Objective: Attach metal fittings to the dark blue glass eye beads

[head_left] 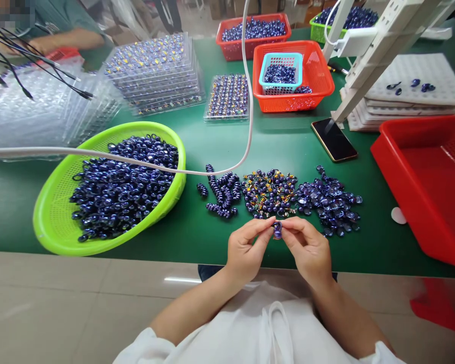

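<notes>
My left hand point(244, 247) and my right hand point(307, 247) meet over the near edge of the green table point(280, 141), both pinching one small dark-blue glossy piece point(277, 230) between the fingertips. Just beyond them lie three heaps: stacked dark-blue rings point(222, 191) on the left, blue pieces with gold bits point(269, 192) in the middle, flat blue gems point(331, 202) on the right.
A lime-green basket point(49, 212) full of blue pieces sits at left. A white cable point(248, 101) crosses the table. Clear trays point(153, 71), red baskets point(318, 86), a phone point(333, 139), a red bin point(420, 172) and white foam trays point(440, 81) stand farther back. Another person point(60, 30) works at far left.
</notes>
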